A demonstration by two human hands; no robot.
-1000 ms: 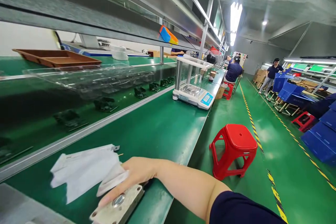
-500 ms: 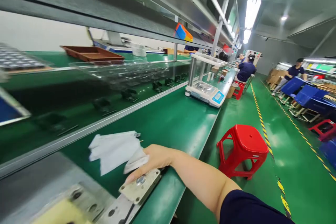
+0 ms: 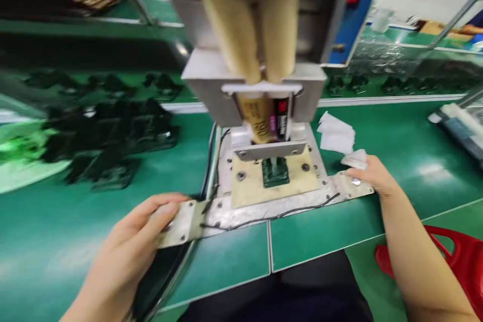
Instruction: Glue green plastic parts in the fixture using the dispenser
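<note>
My left hand [image 3: 138, 241] is wrapped round the metal button box [image 3: 191, 222] at the left end of a dispensing press, its thumb over the top where a button partly shows. At the press's right end, my right hand [image 3: 373, 173] holds a crumpled white wipe [image 3: 355, 159] and rests its thumb on the other button box [image 3: 349, 186], near a round silver button. Between my hands, a dark green part [image 3: 275, 171] sits in a cream fixture plate [image 3: 241, 193]. Above it, a twin adhesive cartridge [image 3: 257, 118] hangs upright in the metal holder.
Several black parts [image 3: 113, 136] stand on the green bench at left, beside a light green plastic bag [image 3: 22, 151]. More white wipes [image 3: 335, 133] lie right of the press. A scale [image 3: 462, 128] is at far right; a red stool [image 3: 453, 261] stands below the bench edge.
My view has swung left, from along the bench to the press in front. My left hand has come into view on its box. My right hand stays at the right box with the wipe.
</note>
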